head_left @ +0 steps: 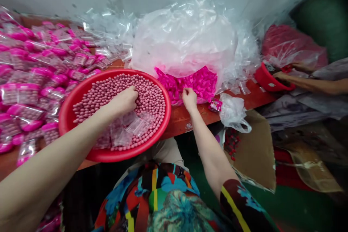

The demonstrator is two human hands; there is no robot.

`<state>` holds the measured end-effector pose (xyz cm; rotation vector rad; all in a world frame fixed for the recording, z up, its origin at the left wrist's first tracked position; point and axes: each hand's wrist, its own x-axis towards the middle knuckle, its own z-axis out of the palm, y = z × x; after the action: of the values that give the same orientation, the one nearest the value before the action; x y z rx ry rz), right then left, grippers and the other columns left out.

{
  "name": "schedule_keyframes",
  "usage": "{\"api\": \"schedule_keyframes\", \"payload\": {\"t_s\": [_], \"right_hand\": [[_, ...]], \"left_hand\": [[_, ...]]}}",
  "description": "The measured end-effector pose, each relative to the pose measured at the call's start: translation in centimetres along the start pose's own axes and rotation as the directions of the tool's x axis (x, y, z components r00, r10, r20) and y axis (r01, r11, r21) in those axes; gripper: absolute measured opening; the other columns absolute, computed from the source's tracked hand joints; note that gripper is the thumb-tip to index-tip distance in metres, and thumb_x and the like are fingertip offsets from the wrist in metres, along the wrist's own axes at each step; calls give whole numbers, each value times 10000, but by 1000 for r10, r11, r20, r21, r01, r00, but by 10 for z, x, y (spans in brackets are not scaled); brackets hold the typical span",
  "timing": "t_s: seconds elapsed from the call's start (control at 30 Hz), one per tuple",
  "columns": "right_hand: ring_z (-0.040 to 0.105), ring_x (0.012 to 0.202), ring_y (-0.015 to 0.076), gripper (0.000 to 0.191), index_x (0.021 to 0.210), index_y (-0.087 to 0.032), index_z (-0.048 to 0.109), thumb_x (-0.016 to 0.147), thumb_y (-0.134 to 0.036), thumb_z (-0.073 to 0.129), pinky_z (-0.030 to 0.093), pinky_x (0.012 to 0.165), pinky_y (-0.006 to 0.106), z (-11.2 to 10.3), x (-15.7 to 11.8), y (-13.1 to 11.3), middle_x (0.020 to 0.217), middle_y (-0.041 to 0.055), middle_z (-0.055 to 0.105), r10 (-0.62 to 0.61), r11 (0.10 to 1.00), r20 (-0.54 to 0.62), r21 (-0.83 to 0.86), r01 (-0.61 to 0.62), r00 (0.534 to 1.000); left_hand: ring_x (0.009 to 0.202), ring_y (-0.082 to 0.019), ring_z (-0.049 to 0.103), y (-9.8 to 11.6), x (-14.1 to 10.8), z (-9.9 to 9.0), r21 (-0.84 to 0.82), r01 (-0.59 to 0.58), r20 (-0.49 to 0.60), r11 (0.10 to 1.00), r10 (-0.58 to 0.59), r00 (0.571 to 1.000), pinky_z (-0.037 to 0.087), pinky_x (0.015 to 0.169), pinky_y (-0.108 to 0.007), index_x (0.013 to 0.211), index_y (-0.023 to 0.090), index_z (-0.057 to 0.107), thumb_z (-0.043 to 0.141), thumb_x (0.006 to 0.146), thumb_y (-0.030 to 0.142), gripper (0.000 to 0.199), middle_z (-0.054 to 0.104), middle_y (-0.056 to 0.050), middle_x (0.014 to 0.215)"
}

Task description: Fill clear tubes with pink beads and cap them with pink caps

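Observation:
A wide red basin holds a bed of small round pink balls. Several clear plastic boxes lie on the balls near the basin's front. My left hand is over the basin with its fingers curled closed down at the balls; what they hold is hidden. To the right, bright pink plastic caps spill from the mouth of a big white plastic bag. At the front edge of these caps is my right hand, thumb and fingers pinched together. I cannot make out anything between them.
Pink-capped boxes filled with balls are heaped at left. Clear boxes pile up behind. A small clear bag and pink packet sit at the table's edge. At right, another person's forearm reaches into a red tub. Cardboard stands below.

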<state>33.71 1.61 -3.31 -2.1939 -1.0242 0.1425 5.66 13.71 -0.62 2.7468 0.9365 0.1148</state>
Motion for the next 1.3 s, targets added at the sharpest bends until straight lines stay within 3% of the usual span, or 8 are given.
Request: {"api": "schedule_keyframes", "payload": {"t_s": [0.23,0.4,0.5,0.6,0.77,0.97,1.17,1.3], "right_hand": [[660,1210,391,315,1150,-131,720,876,-265,640,440,1100,581,26,6,-7,1134,206,745,23,993,100,-120,-11,995],[699,1057,334,279,1086,-132,720,895,-253,557,503,1000,517,4,-4,-10,1053,191,757,-71,997,48,25,70,996],[694,962,275,296,1094,-131,707,920,-313,552,530,916,426,-12,-16,-23,1045,201,753,-146,965,-38,217,151,989],[683,782,198,379,1212,-166,660,952,-416,542,560,740,341,-16,-37,-53,980,124,758,-233,886,6,414,209,973],[657,733,161,311,1206,-221,611,958,-407,586,549,678,297,6,-78,-109,912,27,716,-510,696,244,681,228,825],[654,1110,226,169,1018,-204,717,971,-282,574,506,1038,404,22,-105,-127,1101,84,713,-747,627,217,544,557,629],[710,1032,203,187,1048,-227,760,952,-339,646,552,970,368,10,-113,-137,1076,27,780,-722,669,444,642,374,530],[718,978,205,167,1003,-223,763,948,-321,639,556,934,361,11,-117,-141,1012,26,784,-752,643,395,617,454,528]], "left_hand": [[684,-171,519,3,-31,-18,-730,90,0,678,-132,991,389,653,-296,760,186,604,655,769,389,210,564,8,720],[938,-218,642,13,-70,-33,-987,53,26,149,-180,983,494,806,-312,920,144,700,739,818,406,284,701,-71,954],[929,-238,696,23,-89,-36,-976,23,70,-216,-216,974,546,787,-347,967,135,713,730,849,309,211,718,-102,956],[839,-232,732,36,-105,-34,-903,-5,112,-430,-246,963,563,706,-328,1042,143,703,690,854,208,199,725,-89,898],[602,-143,627,57,-127,-21,-859,-48,130,-510,-308,942,468,503,-234,1005,129,692,660,835,156,175,692,-59,792],[478,-94,480,63,-140,-10,-870,-14,192,-493,-366,911,321,384,-196,802,140,636,662,776,176,51,622,-35,685],[492,-80,452,64,-139,-8,-903,4,211,-430,-435,875,264,360,-161,797,130,668,678,724,181,89,563,-12,669],[456,-63,397,63,-139,-4,-904,-7,184,-427,-406,895,226,353,-163,737,129,658,672,727,199,73,531,-3,634]]}}
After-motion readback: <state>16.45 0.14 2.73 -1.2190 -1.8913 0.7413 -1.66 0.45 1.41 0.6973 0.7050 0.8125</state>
